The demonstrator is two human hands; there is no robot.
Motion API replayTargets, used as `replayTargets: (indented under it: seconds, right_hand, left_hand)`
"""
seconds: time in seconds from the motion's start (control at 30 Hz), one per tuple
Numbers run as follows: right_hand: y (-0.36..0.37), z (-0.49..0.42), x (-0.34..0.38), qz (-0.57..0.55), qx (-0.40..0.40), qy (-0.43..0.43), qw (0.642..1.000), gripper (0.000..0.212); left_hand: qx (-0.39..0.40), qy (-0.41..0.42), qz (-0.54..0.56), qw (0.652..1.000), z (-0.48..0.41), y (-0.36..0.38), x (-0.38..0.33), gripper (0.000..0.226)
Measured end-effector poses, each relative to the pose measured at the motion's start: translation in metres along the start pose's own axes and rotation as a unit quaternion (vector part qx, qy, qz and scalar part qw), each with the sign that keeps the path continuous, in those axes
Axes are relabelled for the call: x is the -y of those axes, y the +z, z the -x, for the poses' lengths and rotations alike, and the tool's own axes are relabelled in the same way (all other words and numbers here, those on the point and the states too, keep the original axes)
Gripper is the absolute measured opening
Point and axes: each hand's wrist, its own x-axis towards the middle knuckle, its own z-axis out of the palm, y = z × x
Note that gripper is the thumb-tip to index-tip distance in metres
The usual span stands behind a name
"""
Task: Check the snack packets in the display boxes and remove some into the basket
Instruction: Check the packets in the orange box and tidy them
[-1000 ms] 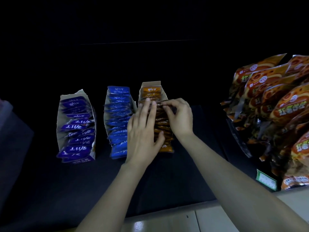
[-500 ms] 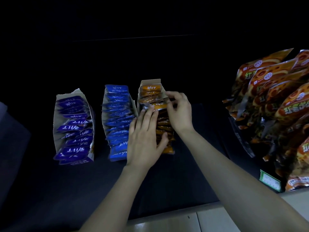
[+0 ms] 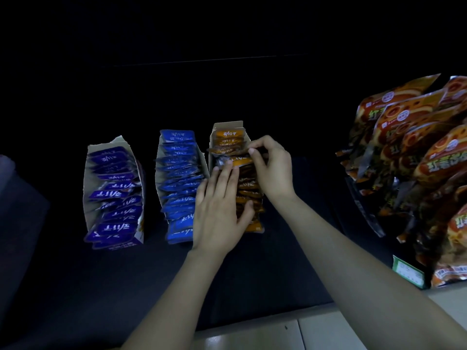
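Three open display boxes stand side by side on a dark shelf: a purple-packet box [image 3: 89,188], a blue-packet box [image 3: 158,173] and an orange-packet box [image 3: 228,125]. My left hand [image 3: 219,210] lies flat on the row of orange packets [image 3: 249,195], its straight fingertips pressing one packet down. My right hand [image 3: 273,168] pinches the top edge of an orange packet [image 3: 235,150] further back in the same box. The basket is not in view.
Large orange snack bags [image 3: 414,157] hang or lean at the right, with a green price tag [image 3: 408,272] below them. A pale floor [image 3: 303,334] shows under the shelf's front edge. The shelf behind the boxes is dark.
My left hand has slid back toward me along the orange packets. My right hand has moved slightly further back in the box, still pinching a packet's edge.
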Motion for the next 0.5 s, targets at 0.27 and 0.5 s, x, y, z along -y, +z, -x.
replayTargets:
  seconds: [0.27,0.5]
  right_hand:
    - [-0.027,0.013,0.008,-0.064,0.0,-0.016,0.998,0.01]
    - [-0.055,0.018,0.035,-0.135,-0.057,-0.035,0.989,0.007]
  left_hand:
    - [0.011,-0.012,0.053,0.998,-0.001,-0.005,-0.001,0.073]
    - [-0.073,-0.028,0.149,0.986,0.008,-0.025,-0.018,0.069]
